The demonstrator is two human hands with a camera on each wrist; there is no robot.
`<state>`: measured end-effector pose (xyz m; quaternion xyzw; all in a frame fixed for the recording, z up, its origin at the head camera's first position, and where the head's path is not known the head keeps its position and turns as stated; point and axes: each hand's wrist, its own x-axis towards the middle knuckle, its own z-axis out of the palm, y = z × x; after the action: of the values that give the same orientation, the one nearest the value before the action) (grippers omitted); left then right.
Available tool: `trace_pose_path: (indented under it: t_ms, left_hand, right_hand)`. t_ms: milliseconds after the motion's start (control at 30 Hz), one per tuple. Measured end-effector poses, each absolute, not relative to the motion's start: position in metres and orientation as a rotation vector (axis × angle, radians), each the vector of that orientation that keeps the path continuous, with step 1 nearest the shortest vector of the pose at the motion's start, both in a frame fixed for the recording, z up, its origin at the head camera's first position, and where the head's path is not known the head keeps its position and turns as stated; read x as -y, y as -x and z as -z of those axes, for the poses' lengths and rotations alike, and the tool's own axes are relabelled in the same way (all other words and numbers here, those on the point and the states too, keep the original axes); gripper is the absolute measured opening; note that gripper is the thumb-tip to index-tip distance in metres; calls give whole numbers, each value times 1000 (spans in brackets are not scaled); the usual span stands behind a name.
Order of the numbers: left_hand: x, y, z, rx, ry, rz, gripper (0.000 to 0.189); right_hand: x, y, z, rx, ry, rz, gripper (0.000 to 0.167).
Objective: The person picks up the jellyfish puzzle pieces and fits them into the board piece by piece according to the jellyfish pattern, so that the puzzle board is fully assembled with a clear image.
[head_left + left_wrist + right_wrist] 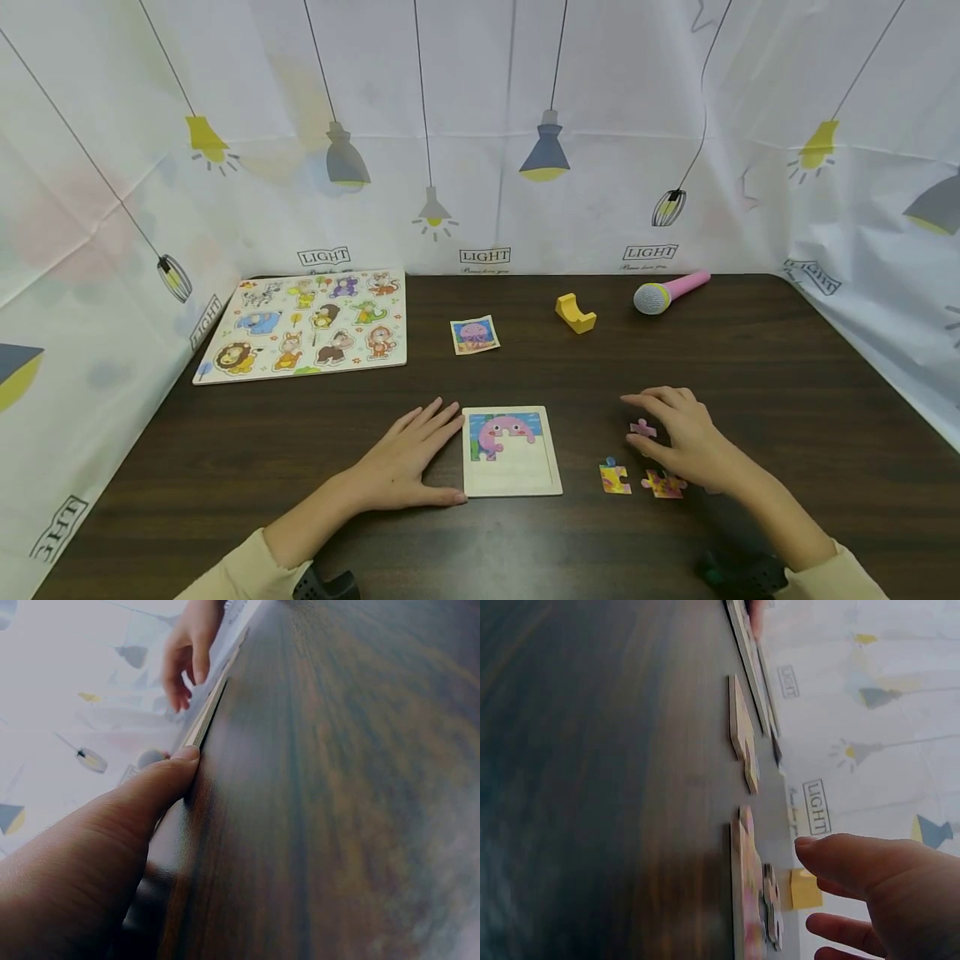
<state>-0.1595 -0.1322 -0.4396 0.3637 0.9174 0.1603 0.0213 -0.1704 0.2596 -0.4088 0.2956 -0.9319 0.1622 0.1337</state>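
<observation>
My left hand (408, 458) lies spread on the table, its fingers extended and the thumb tip (186, 753) at the left edge of a small puzzle board (513, 480). Fitted into the board's upper part are pieces of a pink octopus picture; its lower right is bare wood. My right hand (690, 437) hovers above the loose pieces with thumb and fingers apart and nothing between them. Under it lies a small pink puzzle piece (642, 428). Closer to me are a yellow piece (614, 479) and a pink-and-yellow piece (663, 485), the latter partly overlapped by the hand.
A large animal puzzle board (300, 372) lies at the back left. Behind the small board is a square octopus picture card (475, 335). A yellow curved block (575, 314) and a pink toy microphone (670, 292) are at the back right, before a lamp-print cloth (480, 100).
</observation>
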Motion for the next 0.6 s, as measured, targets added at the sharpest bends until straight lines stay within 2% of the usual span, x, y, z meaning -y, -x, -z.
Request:
trace_pose_path:
  t_ms: [233, 600]
  left_hand:
    - [133, 159, 441, -2844, -1138, -506, 95]
    - [132, 160, 440, -2839, -1117, -494, 96]
  right_hand:
    - [-268, 168, 411, 2738, -850, -427, 39]
    - [-281, 167, 409, 2837, -796, -536, 43]
